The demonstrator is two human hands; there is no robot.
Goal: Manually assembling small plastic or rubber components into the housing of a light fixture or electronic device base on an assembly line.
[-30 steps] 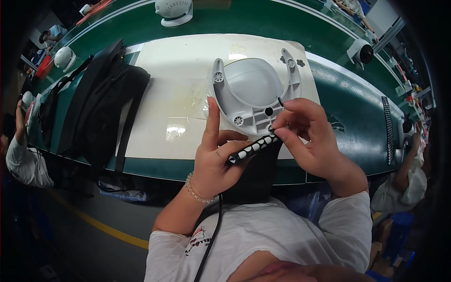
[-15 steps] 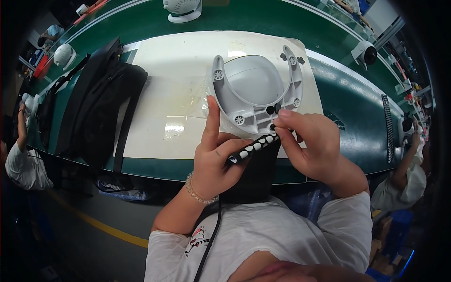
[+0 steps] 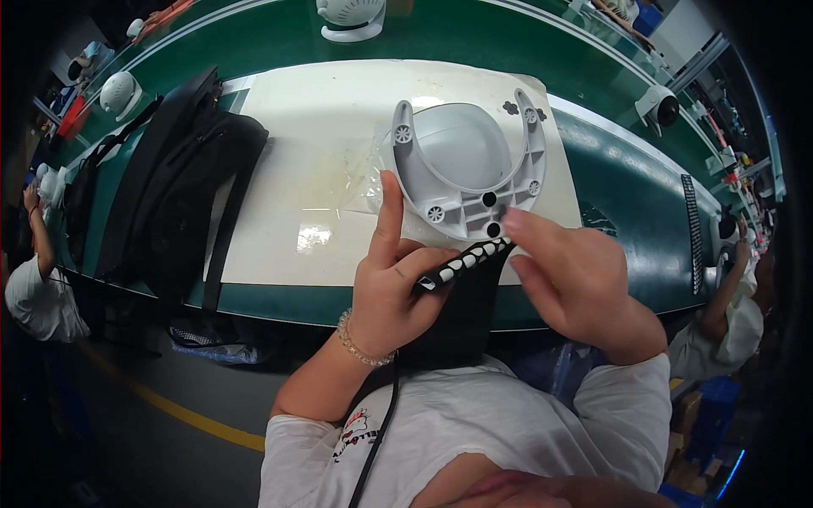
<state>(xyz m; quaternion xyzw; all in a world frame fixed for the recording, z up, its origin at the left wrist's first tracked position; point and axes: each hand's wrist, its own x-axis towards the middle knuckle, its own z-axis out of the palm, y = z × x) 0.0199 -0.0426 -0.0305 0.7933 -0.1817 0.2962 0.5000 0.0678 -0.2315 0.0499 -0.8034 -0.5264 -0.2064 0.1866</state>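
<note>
A strip of black foam [image 3: 466, 265] with white round spots is pinched between the thumb and lower fingers of my left hand [image 3: 385, 279], whose index finger points up. Beyond it, a white plastic housing [image 3: 461, 157] with a curved, ribbed base lies with its underside showing. Two black round pads show on the base: an upper pad [image 3: 489, 199] and a lower pad [image 3: 494, 229]. My right hand [image 3: 572, 267] is at the base's near right edge, thumb and index finger apart. Its index fingertip is close beside the two pads, slightly blurred; nothing clear shows in its grip.
A pale board [image 3: 288, 195] lies under the housing on the green table [image 3: 610, 169]. A black bag [image 3: 186, 186] is on the left. A dark perforated strip [image 3: 693, 233] lies at right. Other white devices [image 3: 351, 19] stand farther back, and other people sit at both sides.
My right hand has drawn back a little to the right, its thumb and index finger parting. The two black pads now show uncovered on the base. My left hand still grips the strip.
</note>
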